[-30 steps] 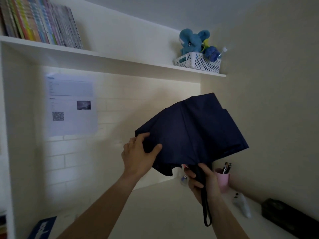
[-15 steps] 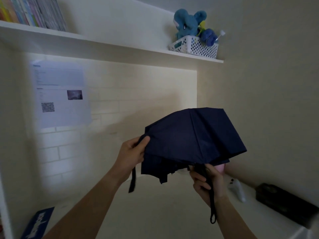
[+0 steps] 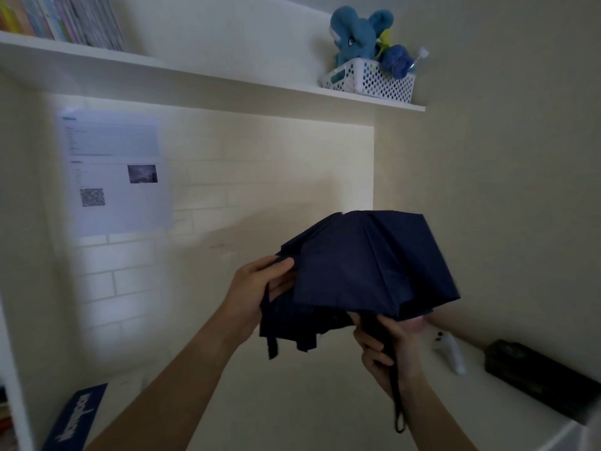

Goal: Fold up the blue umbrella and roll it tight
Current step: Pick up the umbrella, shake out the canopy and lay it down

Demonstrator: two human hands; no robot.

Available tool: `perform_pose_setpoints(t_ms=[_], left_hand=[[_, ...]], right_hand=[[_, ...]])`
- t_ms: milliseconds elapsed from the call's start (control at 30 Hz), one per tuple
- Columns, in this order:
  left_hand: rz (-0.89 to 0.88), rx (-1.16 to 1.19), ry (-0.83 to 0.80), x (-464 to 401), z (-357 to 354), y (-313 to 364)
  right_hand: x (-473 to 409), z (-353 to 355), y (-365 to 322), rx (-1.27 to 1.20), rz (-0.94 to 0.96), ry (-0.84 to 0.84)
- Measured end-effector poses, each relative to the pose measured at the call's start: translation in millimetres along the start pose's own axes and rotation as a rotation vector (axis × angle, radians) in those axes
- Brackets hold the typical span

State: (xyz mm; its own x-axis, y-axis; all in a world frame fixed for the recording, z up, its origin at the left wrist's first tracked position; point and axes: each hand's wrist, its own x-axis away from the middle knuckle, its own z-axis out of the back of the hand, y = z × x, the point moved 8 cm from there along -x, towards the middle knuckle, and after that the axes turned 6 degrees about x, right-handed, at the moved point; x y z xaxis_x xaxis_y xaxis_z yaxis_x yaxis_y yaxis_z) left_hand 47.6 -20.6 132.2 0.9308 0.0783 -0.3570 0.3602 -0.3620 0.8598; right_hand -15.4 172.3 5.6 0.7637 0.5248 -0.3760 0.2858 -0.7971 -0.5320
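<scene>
**Umbrella lower, canopy more gathered**

The blue umbrella (image 3: 367, 265) has come lower since before. It is held above the desk (image 3: 292, 411). The left hand (image 3: 260, 288) pinches the canopy edge, fingers together on the cloth. The right hand (image 3: 385, 348) fingers are clamped on the handle.

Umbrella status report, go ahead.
Left hand pinches canopy edge. Right hand grips handle. Blue umbrella collapsed, loose, not yet rolled. Nothing in the way.
</scene>
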Motion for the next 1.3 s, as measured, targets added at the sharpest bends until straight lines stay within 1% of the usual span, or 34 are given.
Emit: perform_pose_setpoints(t_ms=[67,133,167,233,300,367,433,533,600,667,733,767,800,833,867,933,967,1000,1033,1100,1200,1233,1267,1300], left_hand=[[-0.001,-0.015,-0.027,-5,-11,-8],[0.032,-0.024,-0.008,-12,-16,-21],[0.057,-0.05,0.017,-15,-14,-29],[0.093,-0.193,0.08,-21,-3,-43],[0.14,-0.315,0.151,-22,15,-56],[0.213,-0.35,0.218,-20,36,-71],[0.269,-0.364,0.262,-16,55,-82],[0.327,-0.409,0.311,-9,78,-92],[0.369,-0.431,0.32,-5,86,-98],[0.401,-0.448,0.308,-4,90,-102],[0.417,-0.476,0.288,-4,90,-102],[0.417,-0.486,0.278,-5,89,-101],[0.414,-0.489,0.27,-6,87,-100],[0.409,-0.488,0.261,-7,84,-98],[0.399,-0.488,0.252,-9,80,-97],[0.359,-0.522,0.219,-14,69,-94],[0.334,-0.555,0.19,-17,62,-93],[0.31,-0.586,0.162,-19,54,-92],[0.288,-0.605,0.136,-21,47,-92],[0.247,-0.614,0.099,-22,37,-91],[0.2,-0.621,0.128,-25,36,-83],[0.192,-0.634,0.141,-26,37,-81],[0.188,-0.645,0.15,-26,37,-78],[0.18,-0.659,0.148,-28,37,-76]], right_hand=[[-3,3,23,0.023,0.002,0.123],[-3,11,50,0.034,-0.042,0.288],[-1,18,63,0.05,-0.085,0.374],[5,37,87,0.075,-0.166,0.517],[10,56,107,0.079,-0.216,0.621],[14,73,121,0.124,-0.251,0.707],[18,88,127,0.26,-0.287,0.771],[28,107,123,0.583,-0.358,0.88],[33,113,111,0.808,-0.398,0.921],[31,109,93,1.105,-0.455,0.878],[26,93,71,1.56,-0.568,0.766],[21,80,57,1.805,-0.594,0.716],[14,61,43,2.017,-0.56,0.689],[6,39,30,2.18,-0.464,0.674],[-4,13,19,2.287,-0.321,0.664],[-29,-31,14,2.374,-0.02,0.574],[-42,-48,20,2.396,0.106,0.497],[-54,-60,27,2.417,0.193,0.429],[-64,-67,34,2.433,0.239,0.383],[-76,-72,37,2.443,0.343,0.372],[-77,-75,28,2.447,0.54,0.39],[-78,-75,26,2.478,0.559,0.374],[-81,-73,27,2.503,0.51,0.341],[-86,-68,28,2.507,0.399,0.301]])
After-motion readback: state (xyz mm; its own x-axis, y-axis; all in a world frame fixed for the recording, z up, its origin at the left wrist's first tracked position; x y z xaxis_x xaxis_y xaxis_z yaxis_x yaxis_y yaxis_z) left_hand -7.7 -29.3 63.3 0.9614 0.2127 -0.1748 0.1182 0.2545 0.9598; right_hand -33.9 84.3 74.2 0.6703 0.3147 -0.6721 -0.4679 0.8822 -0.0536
